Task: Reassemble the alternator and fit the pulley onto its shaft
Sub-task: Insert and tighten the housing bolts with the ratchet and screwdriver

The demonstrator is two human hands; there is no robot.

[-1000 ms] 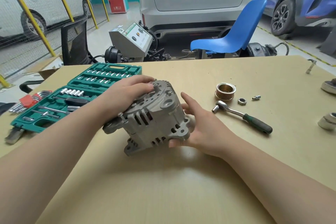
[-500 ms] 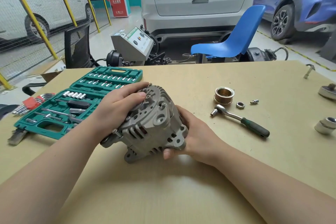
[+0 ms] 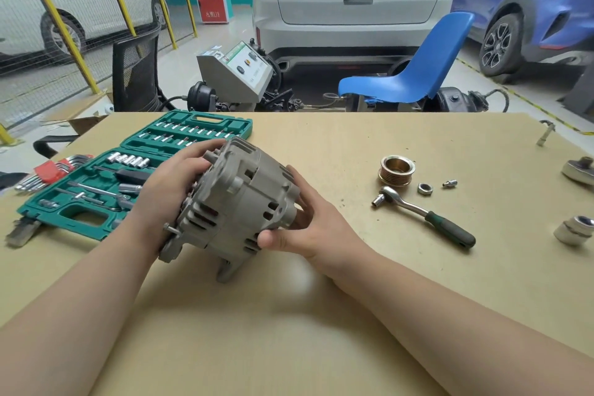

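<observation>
- Alternator [image 3: 238, 199] sits mid-table, tilted, one mounting ear down on the tabletop [image 3: 289, 331], held between both hands.
- L hand [image 3: 167, 190] at the alternator's 9 o'clock side: fingers curled over the rear end, gripping the housing.
- R hand [image 3: 305, 225] at its 3 o'clock side: thumb pressed on the near edge of the housing, fingers wrapped round the far end, gripping it. Shaft end is hidden by the R hand, can't tell its state.
- Pulley [image 3: 396, 170], brass-coloured w/ grooves, stands on the table at 2 o'clock from the alternator, well apart, not fitted.
- Nut [image 3: 424, 189] just beside the pulley at its 4 o'clock; small bolt [image 3: 449, 183] near the nut at 3 o'clock.
- Ratchet wrench [image 3: 421, 215] w/ green grip lies at 3 o'clock from the alternator, head near the pulley, handle pointing to 4 o'clock.
- Open green socket case [image 3: 135, 170] at 9–10 o'clock, behind the L hand; hex key set [image 3: 48, 172] w/ red holder just beyond its left edge.
- Large socket [image 3: 575, 230] at far 3 o'clock near the table edge.
</observation>
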